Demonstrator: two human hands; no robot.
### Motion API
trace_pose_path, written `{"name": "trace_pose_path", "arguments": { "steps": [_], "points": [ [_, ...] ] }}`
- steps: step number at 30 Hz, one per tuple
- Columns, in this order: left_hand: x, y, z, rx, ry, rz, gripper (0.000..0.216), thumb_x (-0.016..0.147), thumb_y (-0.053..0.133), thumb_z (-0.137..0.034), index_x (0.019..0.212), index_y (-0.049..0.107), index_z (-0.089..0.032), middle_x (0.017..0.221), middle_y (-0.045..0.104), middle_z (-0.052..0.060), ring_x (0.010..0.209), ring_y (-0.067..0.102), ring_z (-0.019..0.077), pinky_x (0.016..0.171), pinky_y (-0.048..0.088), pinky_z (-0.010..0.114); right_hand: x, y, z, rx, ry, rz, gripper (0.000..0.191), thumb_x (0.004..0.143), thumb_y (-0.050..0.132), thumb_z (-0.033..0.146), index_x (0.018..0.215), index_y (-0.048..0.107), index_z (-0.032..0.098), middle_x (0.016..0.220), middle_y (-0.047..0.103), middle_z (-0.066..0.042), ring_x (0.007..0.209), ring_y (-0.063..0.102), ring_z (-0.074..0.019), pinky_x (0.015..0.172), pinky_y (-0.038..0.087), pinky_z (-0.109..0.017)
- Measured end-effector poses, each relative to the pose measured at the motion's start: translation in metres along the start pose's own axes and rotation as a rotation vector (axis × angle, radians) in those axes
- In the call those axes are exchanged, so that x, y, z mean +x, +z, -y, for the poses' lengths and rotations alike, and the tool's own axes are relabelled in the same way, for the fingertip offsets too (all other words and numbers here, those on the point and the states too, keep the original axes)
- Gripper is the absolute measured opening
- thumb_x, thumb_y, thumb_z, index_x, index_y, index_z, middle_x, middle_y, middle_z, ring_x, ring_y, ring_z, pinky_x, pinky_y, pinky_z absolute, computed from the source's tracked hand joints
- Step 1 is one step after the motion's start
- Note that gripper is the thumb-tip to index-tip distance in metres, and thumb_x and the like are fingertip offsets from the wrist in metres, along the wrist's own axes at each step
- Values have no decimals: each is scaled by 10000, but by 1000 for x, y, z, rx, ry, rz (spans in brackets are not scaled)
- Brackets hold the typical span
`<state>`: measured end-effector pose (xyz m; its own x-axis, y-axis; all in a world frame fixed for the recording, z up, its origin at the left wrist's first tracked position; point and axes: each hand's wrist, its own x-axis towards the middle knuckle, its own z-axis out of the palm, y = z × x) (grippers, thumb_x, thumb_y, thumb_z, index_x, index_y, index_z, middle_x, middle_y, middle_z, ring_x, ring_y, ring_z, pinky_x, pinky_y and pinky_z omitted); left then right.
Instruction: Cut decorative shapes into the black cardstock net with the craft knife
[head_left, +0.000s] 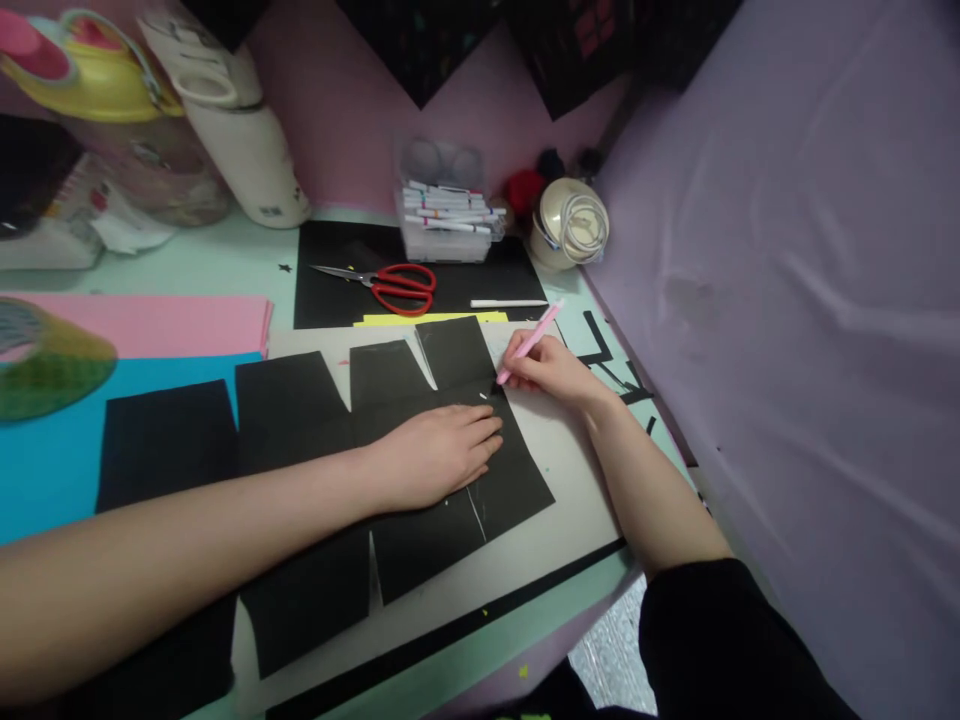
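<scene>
Black notched paper [296,405] lay beneath the left hand [439,455], its fingers extended, nearly together. The right hand [551,372] had its fingers clamped on a pink pen-shaped tool [535,336]. Beyond the left fingers lay red-handled scissors [373,280].

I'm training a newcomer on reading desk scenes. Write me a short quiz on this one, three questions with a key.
1. Which hand holds the pink pen-shaped tool?
2. True or false: the red-handled scissors lie on a flat black sheet.
3. Fill in: the left hand rests, palm down, on paper of the colour ____.

Key:
1. The right hand.
2. True.
3. Black; the notched paper has cuts running in from its edges.
</scene>
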<state>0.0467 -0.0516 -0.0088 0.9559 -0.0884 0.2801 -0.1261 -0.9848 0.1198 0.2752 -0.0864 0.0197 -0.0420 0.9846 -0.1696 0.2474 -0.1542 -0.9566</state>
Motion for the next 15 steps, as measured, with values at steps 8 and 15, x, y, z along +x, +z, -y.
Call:
{"name": "trace_pose_path", "arguments": {
  "steps": [8, 15],
  "points": [
    [-1, 4, -2, 31, -15, -43, 330, 977, 465, -278, 1172, 658, -94, 1255, 643, 114, 1178, 584, 278, 987, 479, 379, -3, -6, -1, -9, 5, 120, 122, 795, 671, 275, 839, 622, 172, 736, 668, -16, 589, 519, -110, 541, 388, -237],
    [-1, 7, -2, 32, -10, -64, 312, 956, 515, -284, 1156, 663, -97, 1229, 653, 117, 1158, 595, 269, 982, 475, 377, -2, -6, -1, -4, 9, 147, 120, 806, 670, 268, 853, 635, 164, 732, 666, -13, 567, 494, -99, 532, 371, -234]
  ]
}}
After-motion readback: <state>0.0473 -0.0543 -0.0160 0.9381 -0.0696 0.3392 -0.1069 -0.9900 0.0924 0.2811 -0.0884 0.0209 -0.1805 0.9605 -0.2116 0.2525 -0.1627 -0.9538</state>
